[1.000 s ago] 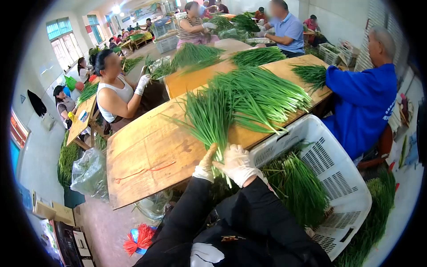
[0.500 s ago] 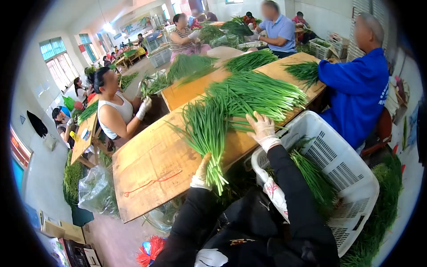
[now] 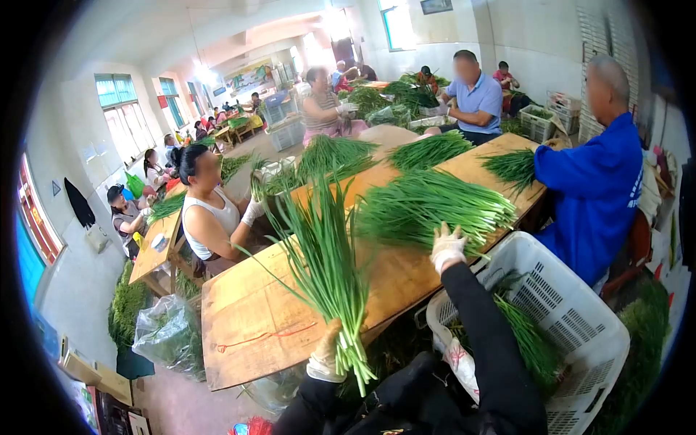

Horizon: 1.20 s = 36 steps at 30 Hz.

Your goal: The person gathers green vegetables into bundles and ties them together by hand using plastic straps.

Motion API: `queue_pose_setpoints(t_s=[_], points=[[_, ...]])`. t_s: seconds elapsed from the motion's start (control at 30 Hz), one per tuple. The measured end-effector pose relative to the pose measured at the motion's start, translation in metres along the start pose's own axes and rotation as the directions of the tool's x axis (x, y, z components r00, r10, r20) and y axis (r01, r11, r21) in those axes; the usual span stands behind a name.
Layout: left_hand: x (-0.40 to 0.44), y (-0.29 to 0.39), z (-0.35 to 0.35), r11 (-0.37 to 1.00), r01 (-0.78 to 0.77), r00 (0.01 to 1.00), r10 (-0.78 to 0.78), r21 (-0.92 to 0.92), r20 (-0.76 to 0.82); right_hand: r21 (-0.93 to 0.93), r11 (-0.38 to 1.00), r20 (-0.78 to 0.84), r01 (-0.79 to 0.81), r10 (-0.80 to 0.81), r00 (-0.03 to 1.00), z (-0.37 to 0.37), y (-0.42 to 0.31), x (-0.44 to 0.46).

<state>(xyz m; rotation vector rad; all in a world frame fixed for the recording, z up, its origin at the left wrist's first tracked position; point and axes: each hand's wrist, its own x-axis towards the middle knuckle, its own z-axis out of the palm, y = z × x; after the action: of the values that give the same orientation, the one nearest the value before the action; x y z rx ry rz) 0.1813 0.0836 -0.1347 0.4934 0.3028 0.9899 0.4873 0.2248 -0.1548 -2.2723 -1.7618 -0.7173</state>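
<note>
My gloved left hand (image 3: 326, 354) is closed around the pale stem ends of a bunch of garlic chives (image 3: 328, 272). The bunch stands tilted up over the near edge of the wooden table (image 3: 254, 304), its leaf tips fanned out. My gloved right hand (image 3: 448, 250), fingers spread, rests at the white stem ends of a big pile of garlic chives (image 3: 428, 206) lying on the table. A thin red tie (image 3: 268, 336) lies on the wood left of the bunch.
A white plastic crate (image 3: 573, 319) holding more greens stands right of me, against the table. A person in blue (image 3: 591, 174) sits at the right; another in a white top (image 3: 210, 210) works across the table. A clear bag (image 3: 170, 333) stands at the left.
My left hand has raised the bunch off the table, apart from the pile. My right hand has shifted right along the stem ends. The view has tilted up a little.
</note>
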Motion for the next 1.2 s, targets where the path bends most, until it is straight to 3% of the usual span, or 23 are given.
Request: queue_pose_setpoints(t_s=[0.07,0.1,0.13,0.17,0.2,0.27,0.3,0.33,0.4,0.47,0.5,0.57,0.6,0.7,0.73,0.8,0.87,0.9,0.93,1.0,1.07,1.13,1.2], points=[[0.001,-0.011,0.001,0.989,0.102,0.995,-0.104,-0.106,-0.010,0.089,0.993,-0.178,0.073,-0.056,0.982,-0.056,-0.016,-0.027],[0.001,-0.014,-0.001,0.991,0.109,0.991,-0.114,-0.080,-0.069,0.443,0.890,0.127,0.107,-0.180,0.975,-0.068,-0.018,-0.041],[0.006,-0.021,-0.015,0.973,0.177,0.980,-0.188,-0.149,-0.066,0.731,0.682,0.355,0.005,-0.387,0.851,-0.072,-0.022,-0.057],[0.005,-0.028,-0.022,0.963,0.238,0.961,-0.252,-0.127,-0.111,0.798,0.482,0.590,-0.361,-0.504,0.631,-0.069,-0.030,-0.080],[0.002,-0.035,-0.027,0.947,0.304,0.935,-0.318,-0.106,-0.158,0.644,0.288,0.668,-0.709,-0.663,0.338,-0.066,-0.036,-0.099],[0.006,-0.051,-0.034,0.924,0.380,0.916,-0.371,0.037,-0.152,0.634,0.119,0.536,-0.764,-0.780,0.323,-0.084,-0.039,-0.114],[0.011,-0.057,-0.036,0.910,0.336,0.934,-0.290,0.244,-0.207,0.678,0.047,0.488,-0.734,-0.776,0.401,-0.087,-0.044,-0.120],[0.015,-0.063,-0.035,0.850,0.290,0.950,-0.197,0.441,-0.244,0.609,0.078,0.509,-0.789,-0.801,0.314,-0.082,-0.050,-0.118],[0.021,-0.067,-0.014,0.618,0.273,0.950,-0.052,0.737,-0.308,0.783,-0.099,0.346,-0.614,-0.751,0.562,-0.076,-0.066,-0.128],[0.035,-0.086,-0.037,0.272,0.062,0.995,0.059,0.960,-0.081,0.827,0.001,0.471,-0.562,-0.548,0.692,-0.065,-0.082,-0.139],[0.031,-0.081,-0.009,-0.112,-0.004,0.998,0.057,0.994,0.010,0.779,-0.080,0.497,-0.621,-0.526,0.690,-0.081,-0.079,-0.139],[0.038,-0.084,-0.021,-0.232,-0.022,0.998,0.055,0.973,0.035,0.625,-0.183,0.636,-0.759,-0.443,0.632,-0.056,-0.088,-0.143],[0.041,-0.081,-0.023,-0.249,-0.066,0.997,0.011,0.966,0.071,0.625,-0.195,0.633,-0.756,-0.440,0.637,-0.051,-0.085,-0.143],[0.026,-0.055,0.026,-0.465,0.071,0.995,-0.032,0.883,-0.097,0.443,-0.516,0.550,-0.733,-0.490,0.677,-0.055,-0.072,-0.142],[0.026,-0.044,0.023,0.278,-0.037,0.979,-0.183,0.960,0.091,0.452,-0.527,0.527,-0.720,-0.494,0.692,-0.057,-0.066,-0.141],[0.016,-0.022,0.042,0.373,0.253,0.959,0.023,0.893,-0.282,0.506,-0.464,0.548,-0.727,-0.478,0.686,-0.068,-0.058,-0.141],[0.039,-0.022,-0.014,0.313,-0.019,0.937,0.338,0.950,-0.092,0.732,-0.493,0.341,-0.471,-0.333,0.879,-0.075,-0.076,-0.150],[0.036,-0.023,0.029,0.566,-0.123,0.958,0.282,0.815,-0.051,0.743,-0.550,0.235,-0.382,-0.320,0.918,-0.057,-0.099,-0.152],[0.041,-0.013,0.047,0.532,-0.158,0.976,0.212,0.832,0.050,0.886,-0.320,0.241,-0.335,-0.298,0.924,-0.072,-0.105,-0.152],[0.049,0.007,0.070,0.616,-0.195,0.953,0.304,0.763,-0.002,0.986,-0.137,0.066,-0.100,-0.233,0.970,-0.095,-0.108,-0.142],[0.047,0.022,0.116,0.592,-0.415,0.871,0.479,0.691,0.114,0.938,-0.311,-0.212,0.152,-0.171,0.962,-0.141,-0.093,-0.110],[0.060,0.054,0.131,0.386,-0.532,0.809,0.494,0.753,0.319,0.858,-0.270,-0.446,0.436,0.027,0.895,-0.189,-0.084,-0.071],[0.064,0.074,0.164,0.260,-0.625,0.736,0.511,0.736,0.445,0.940,-0.205,-0.304,0.274,-0.129,0.944,-0.218,-0.079,-0.049]])
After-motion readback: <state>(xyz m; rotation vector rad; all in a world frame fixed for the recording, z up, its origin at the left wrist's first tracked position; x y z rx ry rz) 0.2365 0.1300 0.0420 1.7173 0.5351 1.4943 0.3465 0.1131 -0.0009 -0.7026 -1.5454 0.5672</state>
